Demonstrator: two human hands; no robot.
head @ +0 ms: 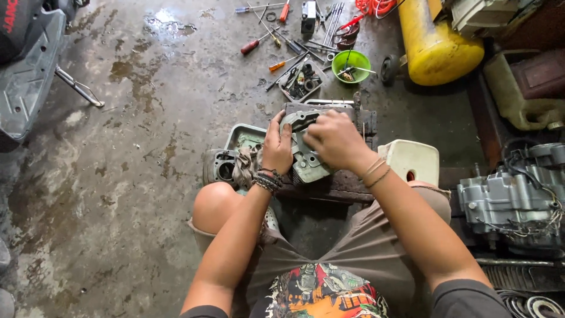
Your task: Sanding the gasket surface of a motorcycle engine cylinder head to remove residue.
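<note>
On the dark block between my knees, my left hand (pixel 276 150) grips the grey engine part (pixel 306 156), right hand (pixel 334 140) pressed closed on top, mid-cleaning I'd judge; next needs a firm, steady hold.

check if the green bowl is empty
No, the green bowl on the floor holds a few small dark parts and a thin metal tool that leans across its rim.

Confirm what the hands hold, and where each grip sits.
Both hold the grey engine casting on the bench. Left hand grips its left edge; right hand lies over its top right. Finger contact is hidden.
</note>
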